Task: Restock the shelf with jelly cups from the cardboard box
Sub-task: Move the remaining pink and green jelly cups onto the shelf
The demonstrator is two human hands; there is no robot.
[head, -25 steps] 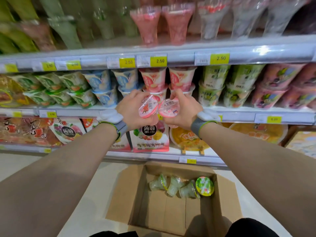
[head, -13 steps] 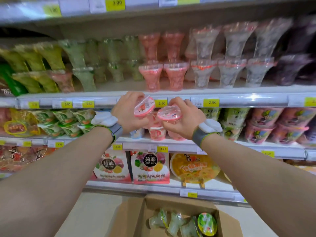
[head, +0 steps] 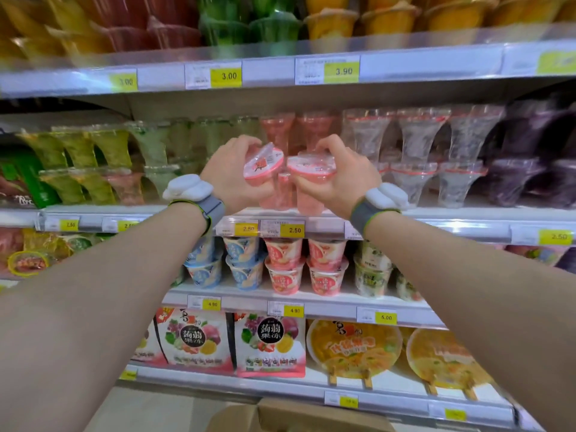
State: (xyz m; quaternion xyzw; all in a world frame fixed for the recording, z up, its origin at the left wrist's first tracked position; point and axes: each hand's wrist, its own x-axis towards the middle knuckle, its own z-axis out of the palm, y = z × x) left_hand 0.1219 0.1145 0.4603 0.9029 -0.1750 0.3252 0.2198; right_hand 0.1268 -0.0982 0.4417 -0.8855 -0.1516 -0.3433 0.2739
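Note:
My left hand [head: 229,173] is shut on a pink jelly cup [head: 265,163] with a white and pink lid, tilted toward me. My right hand [head: 343,176] is shut on a second pink jelly cup [head: 311,182], held nearly upright. Both cups are side by side over the front edge of the shelf [head: 452,218] priced 2.50, in front of the pink cups standing there [head: 280,129]. Only a top flap of the cardboard box [head: 299,416] shows at the bottom of the view.
Green cups [head: 109,151] stand to the left of the pink row, clear cups [head: 417,141] and purple ones [head: 530,169] to the right. Shorter tubs [head: 283,269] fill the shelf below, jelly bags [head: 268,344] the one under that. Another shelf [head: 280,73] runs overhead.
Both hands have risen with their cups from the lower tub shelf to the pink row on the shelf above. The view tilted up, so the box has almost left the frame.

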